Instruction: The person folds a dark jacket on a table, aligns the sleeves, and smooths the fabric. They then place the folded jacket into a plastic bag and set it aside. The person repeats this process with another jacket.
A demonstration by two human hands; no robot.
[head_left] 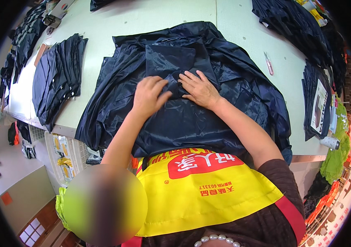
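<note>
A dark navy, shiny garment (175,119) lies spread over the table in front of me, its near part reaching the table edge by my apron. On its upper middle sits a squarish folded panel (169,57) of the same cloth. My right hand (200,89) rests on the cloth just below that panel, palm down with fingers spread. Left of it, my left hand (150,95) is over the cloth, thumb apart from bent fingers and nothing visible between them. Cloth folds run between the two hands.
The pale table (101,20) carries a stack of dark cut pieces (58,78) at left and a dark fabric pile (295,29) at far right. Small pink-handled snips (269,64) lie right of the garment. A thread spool (330,143) sits at the right edge. A white crate (70,152) stands below left.
</note>
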